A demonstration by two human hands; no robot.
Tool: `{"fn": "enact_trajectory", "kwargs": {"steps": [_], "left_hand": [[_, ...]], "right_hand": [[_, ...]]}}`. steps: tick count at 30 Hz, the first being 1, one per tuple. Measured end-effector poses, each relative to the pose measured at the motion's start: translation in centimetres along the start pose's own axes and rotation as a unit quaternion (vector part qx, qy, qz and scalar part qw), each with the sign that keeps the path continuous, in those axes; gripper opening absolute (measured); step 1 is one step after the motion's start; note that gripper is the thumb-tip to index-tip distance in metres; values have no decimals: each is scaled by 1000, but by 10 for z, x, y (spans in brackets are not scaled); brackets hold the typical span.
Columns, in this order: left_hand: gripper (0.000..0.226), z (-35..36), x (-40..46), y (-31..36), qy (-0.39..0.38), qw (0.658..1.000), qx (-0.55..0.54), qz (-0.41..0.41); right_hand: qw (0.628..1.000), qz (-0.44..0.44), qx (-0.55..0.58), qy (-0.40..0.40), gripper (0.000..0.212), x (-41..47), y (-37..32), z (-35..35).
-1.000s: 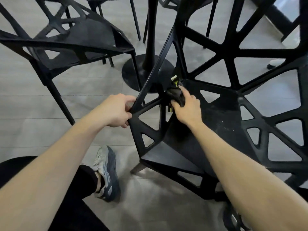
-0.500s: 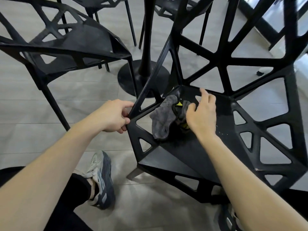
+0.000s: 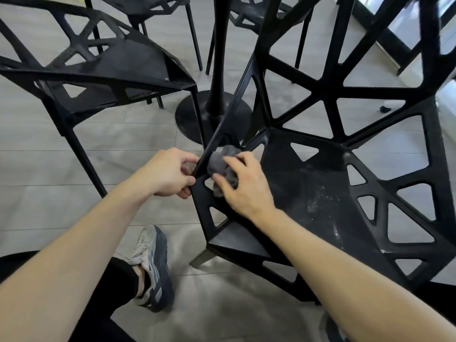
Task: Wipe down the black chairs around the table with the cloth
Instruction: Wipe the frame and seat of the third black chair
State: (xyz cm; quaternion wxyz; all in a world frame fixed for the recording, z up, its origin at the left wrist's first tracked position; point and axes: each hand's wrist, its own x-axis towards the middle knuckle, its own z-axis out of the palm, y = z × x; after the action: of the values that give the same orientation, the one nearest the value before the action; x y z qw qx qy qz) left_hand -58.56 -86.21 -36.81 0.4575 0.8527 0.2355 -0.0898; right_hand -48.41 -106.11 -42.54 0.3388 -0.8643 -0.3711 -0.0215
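Right hand [image 3: 244, 186] gripping bunched cloth [image 3: 222, 161], wiping chair [image 3: 308, 193] frame mid-frame; left hand [image 3: 170, 174] clasping strut. Next: dusty seat, probably.

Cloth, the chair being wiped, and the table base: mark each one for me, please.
cloth [image 3: 219, 161]: head view, on the bunched grey fabric left of the right hand's fingers.
chair being wiped [image 3: 306, 183]: head view, on the bare seat panel.
table base [image 3: 195, 117]: head view, on the round black floor disc.
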Motion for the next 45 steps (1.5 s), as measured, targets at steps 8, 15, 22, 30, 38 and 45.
{"fn": "enact_trajectory", "kwargs": {"steps": [8,15,22,30,38,45], "left_hand": [[29,8,-7,-6,43,998,-45,-9],[21,1,-11,-7,17,998,-58,-12],[19,-13,-25,-13,-15,999,-25,-14],[23,-21,-34,-17,-61,991,117,-12],[27,-23,-24,-8,-6,992,118,34],[33,-15,-23,-2,16,992,114,47]], "right_hand": [[988,130,-79,8,46,25,43,-10],[998,23,55,26,47,26,10,-48],[997,21,69,41,36,19,-49,-5],[997,55,16,53,37,38,-33,-20],[984,-92,-107,-111,38,8,-45,-37],[987,18,-112,-118,47,-12,-15,-39]]}}
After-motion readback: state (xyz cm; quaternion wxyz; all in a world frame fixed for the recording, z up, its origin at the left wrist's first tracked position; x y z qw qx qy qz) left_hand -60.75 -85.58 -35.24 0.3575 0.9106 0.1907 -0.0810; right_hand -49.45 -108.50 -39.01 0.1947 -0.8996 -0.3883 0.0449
